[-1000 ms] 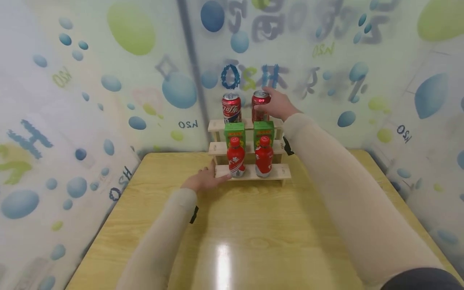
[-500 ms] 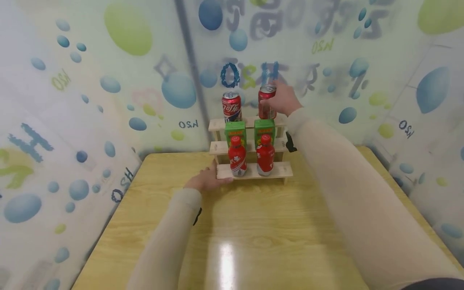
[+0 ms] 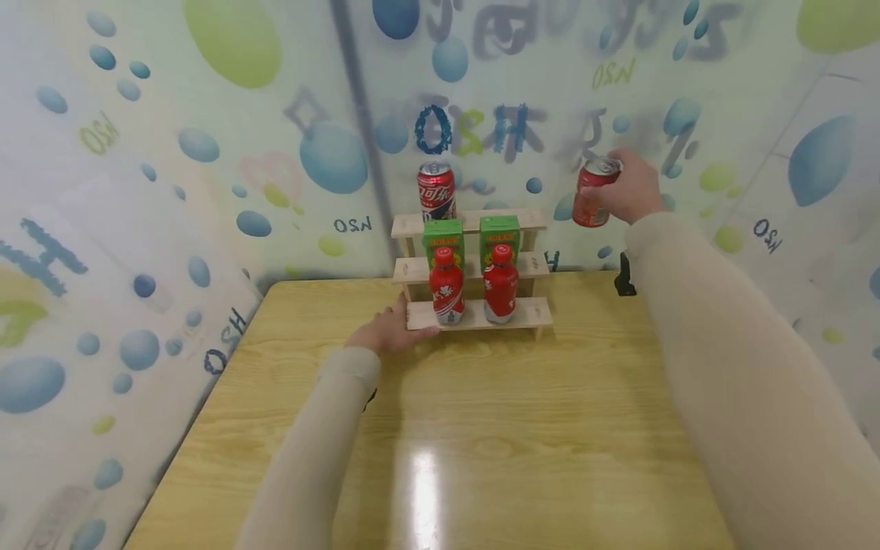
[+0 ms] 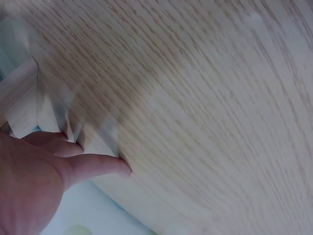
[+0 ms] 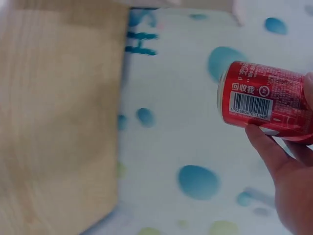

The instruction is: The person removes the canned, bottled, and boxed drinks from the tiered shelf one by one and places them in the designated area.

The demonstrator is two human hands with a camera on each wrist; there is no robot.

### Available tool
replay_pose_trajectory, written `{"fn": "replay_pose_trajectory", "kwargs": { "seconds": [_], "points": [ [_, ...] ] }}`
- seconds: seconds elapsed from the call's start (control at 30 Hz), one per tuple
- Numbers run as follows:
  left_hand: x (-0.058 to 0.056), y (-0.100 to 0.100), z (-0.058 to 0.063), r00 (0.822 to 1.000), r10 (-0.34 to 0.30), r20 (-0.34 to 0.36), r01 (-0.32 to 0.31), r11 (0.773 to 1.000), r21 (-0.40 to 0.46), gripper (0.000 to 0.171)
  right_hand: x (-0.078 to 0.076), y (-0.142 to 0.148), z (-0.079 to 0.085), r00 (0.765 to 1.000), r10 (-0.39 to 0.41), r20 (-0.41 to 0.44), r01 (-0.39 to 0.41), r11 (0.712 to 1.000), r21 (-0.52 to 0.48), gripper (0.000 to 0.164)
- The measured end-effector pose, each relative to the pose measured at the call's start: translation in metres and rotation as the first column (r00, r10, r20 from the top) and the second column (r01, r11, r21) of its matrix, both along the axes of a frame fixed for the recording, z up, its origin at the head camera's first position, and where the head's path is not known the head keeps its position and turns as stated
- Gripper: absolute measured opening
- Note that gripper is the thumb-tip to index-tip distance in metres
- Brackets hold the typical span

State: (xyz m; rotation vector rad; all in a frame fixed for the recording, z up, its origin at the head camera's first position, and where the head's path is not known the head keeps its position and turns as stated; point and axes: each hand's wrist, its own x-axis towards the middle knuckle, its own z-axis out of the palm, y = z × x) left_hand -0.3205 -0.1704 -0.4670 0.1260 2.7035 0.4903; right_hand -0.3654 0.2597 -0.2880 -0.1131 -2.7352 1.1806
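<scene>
A red soda can point(image 3: 594, 191) is in my right hand point(image 3: 634, 187), held up off the shelf to its right, slightly tilted. In the right wrist view the can point(image 5: 266, 100) shows its barcode side, with fingers along it. My left hand point(image 3: 387, 328) rests at the left end of the three-step wooden rack point(image 3: 474, 312), thumb along the lowest step's front edge and fingers beside its end. In the left wrist view the left hand's fingers point(image 4: 100, 165) look straight. Another red can point(image 3: 436, 191) stands on the top step, at its left.
Two green drink cartons point(image 3: 499, 237) stand on the middle step. Two red bottles point(image 3: 500, 286) stand on the lowest. The rack sits at the back of a wooden table point(image 3: 495, 428), close to a patterned wall point(image 3: 275, 206).
My right hand has lifted the right-hand can off the top step and carried it to the right, past the rack's end. My left hand stays at the rack's left end.
</scene>
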Motion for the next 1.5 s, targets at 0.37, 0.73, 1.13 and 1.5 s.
{"fn": "replay_pose_trajectory", "kwargs": {
  "seconds": [0.37, 0.73, 1.13, 1.5],
  "points": [
    [-0.003, 0.001, 0.002, 1.000, 0.011, -0.001, -0.011, 1.000, -0.004, 0.141, 0.012, 0.022, -0.083, 0.997, -0.066, 0.032, 0.068, 0.993, -0.091, 0.089],
    [0.000, -0.001, 0.003, 1.000, 0.017, 0.016, -0.017, 0.999, 0.043, 0.140, 0.015, 0.017, -0.125, 0.992, -0.102, 0.070, 0.113, 0.979, -0.170, 0.087],
    [0.003, -0.002, -0.004, 0.999, 0.028, 0.019, -0.029, 0.998, 0.054, 0.141, 0.021, 0.023, -0.158, 0.987, -0.102, 0.121, 0.138, 0.930, -0.341, 0.093],
    [0.007, 0.000, -0.003, 0.999, 0.040, 0.015, -0.041, 0.998, 0.049, 0.139, 0.019, 0.019, -0.173, 0.986, -0.139, 0.088, 0.162, 0.908, -0.386, 0.089]
  ]
}}
